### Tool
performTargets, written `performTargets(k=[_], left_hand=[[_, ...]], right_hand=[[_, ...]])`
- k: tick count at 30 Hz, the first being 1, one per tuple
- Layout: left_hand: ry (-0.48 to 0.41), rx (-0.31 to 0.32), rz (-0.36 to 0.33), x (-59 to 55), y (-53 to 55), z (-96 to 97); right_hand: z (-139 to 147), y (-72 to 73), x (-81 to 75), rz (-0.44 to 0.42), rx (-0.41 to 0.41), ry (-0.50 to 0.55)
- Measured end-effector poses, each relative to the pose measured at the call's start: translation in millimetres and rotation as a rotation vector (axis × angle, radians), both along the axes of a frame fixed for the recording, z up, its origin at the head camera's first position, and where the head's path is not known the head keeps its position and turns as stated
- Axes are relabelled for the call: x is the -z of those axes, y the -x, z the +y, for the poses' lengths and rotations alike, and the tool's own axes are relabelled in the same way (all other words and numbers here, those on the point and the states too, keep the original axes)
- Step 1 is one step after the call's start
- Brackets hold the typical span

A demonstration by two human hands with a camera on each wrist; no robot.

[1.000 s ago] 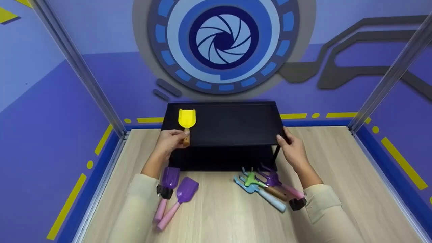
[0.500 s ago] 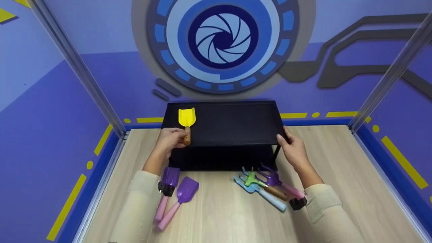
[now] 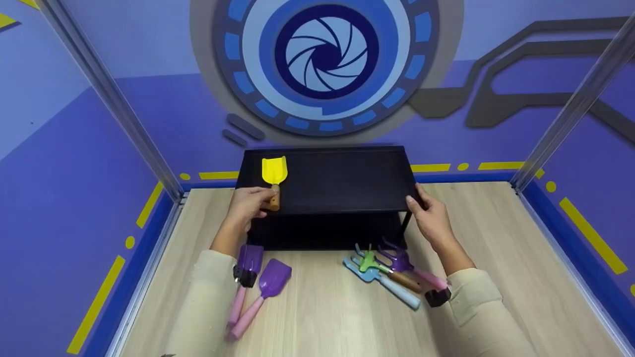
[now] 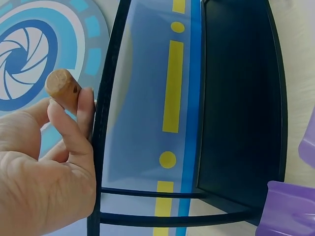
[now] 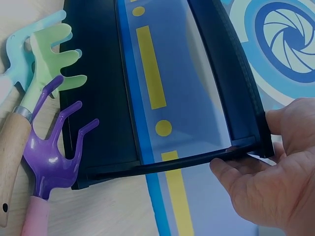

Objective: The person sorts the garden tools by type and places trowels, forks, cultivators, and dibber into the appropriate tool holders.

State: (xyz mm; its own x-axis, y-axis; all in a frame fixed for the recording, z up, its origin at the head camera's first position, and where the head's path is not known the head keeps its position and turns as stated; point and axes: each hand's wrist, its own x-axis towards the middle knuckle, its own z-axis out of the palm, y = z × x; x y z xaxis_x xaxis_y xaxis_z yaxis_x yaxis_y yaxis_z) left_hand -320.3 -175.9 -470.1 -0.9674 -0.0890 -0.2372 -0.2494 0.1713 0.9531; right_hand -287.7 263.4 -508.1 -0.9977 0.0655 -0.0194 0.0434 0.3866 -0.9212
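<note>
My left hand (image 3: 250,206) pinches the wooden handle of a yellow hand shovel (image 3: 274,170) over the left end of a black two-tier shelf (image 3: 347,181). The scoop points toward the back wall. In the left wrist view the handle's butt end (image 4: 60,82) sticks out above the fingers, and the yellow scoop is hidden. At the opposite end, my right hand (image 3: 430,215) grips the shelf's right front corner, thumb on top. The right wrist view shows its fingers around the shelf's black frame (image 5: 246,147).
Two purple shovels (image 3: 274,279) with pink handles lie front left, one partly behind the left wrist camera. Front right, a blue hand fork (image 3: 399,292), a green rake (image 3: 369,263) and a purple rake (image 3: 399,260) overlap near the right forearm. A patterned wall rises behind the shelf.
The left wrist has turned slightly while still pinching the shovel's handle. My right hand keeps its grip on the shelf, and the head view has shifted a little.
</note>
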Motion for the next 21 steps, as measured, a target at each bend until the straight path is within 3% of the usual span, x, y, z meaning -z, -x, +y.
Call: performTargets(k=[13,21], left_hand=[[0.012,0.022,-0.047,-6.7,4.8,-3.4],[0.037,0.020,-0.036,-7.0,10.2,-1.3]], right_hand=[[-1.5,2.8,-3.3,-0.010,-0.006,-0.023],[-0.3,2.0,-1.3,-0.001,0.003,-0.030]])
